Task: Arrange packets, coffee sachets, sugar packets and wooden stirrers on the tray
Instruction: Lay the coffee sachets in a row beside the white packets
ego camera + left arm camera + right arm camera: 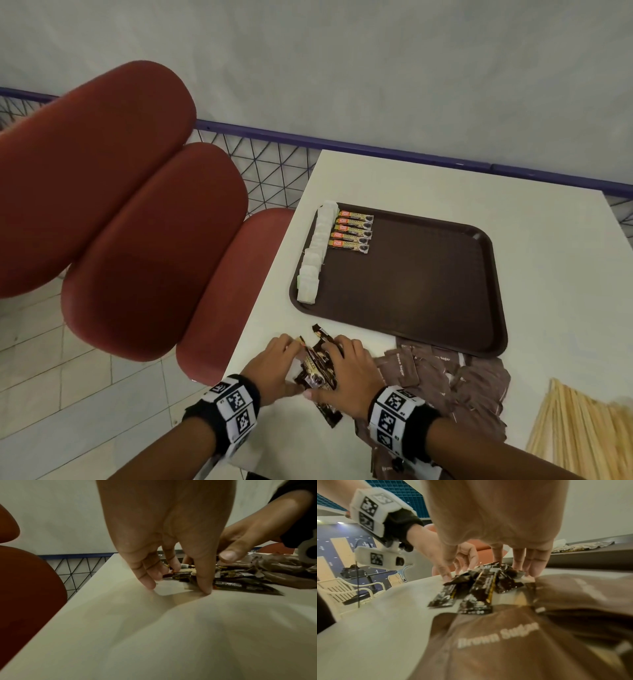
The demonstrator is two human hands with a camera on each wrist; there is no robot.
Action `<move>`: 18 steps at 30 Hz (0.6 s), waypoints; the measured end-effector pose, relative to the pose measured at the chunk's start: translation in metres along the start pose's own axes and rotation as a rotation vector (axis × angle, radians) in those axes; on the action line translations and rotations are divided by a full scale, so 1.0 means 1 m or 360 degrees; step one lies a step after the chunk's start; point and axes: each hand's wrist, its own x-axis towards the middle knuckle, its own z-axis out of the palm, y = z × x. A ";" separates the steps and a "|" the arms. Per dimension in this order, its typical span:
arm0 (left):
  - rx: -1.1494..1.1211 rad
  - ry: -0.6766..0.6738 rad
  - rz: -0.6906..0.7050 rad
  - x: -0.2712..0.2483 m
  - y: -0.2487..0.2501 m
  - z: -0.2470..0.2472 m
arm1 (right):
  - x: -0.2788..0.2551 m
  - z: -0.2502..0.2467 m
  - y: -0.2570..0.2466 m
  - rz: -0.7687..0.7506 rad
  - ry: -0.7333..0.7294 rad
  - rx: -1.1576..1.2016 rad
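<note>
A heap of dark coffee sachets [315,373] [240,586] [481,592] lies on the white table [376,178] near its front left corner. My left hand [294,365] [180,585] holds the heap from the left, thumb at its near end and fingers at its far end. My right hand [323,368] [488,574] covers it from the right, thumb and fingertips bracketing the sachets. The brown tray [428,274] lies beyond, with a column of white packets [317,250] along its left rim and a row of several coffee sachets [352,231] beside them.
Brown sugar packets [445,377] [496,639] are strewn just right of my hands. A bundle of wooden stirrers [582,428] lies at the front right. The table's left edge is close to my left hand, with red padded seating [137,240] beyond it.
</note>
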 end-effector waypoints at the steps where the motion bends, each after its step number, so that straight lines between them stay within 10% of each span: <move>1: 0.0004 0.0004 -0.0005 0.003 0.000 0.000 | -0.001 0.001 -0.001 0.0012 0.0002 -0.0020; 18: -0.0228 0.0168 -0.0058 0.016 0.010 0.010 | 0.012 0.005 -0.023 0.0064 -0.0001 0.0029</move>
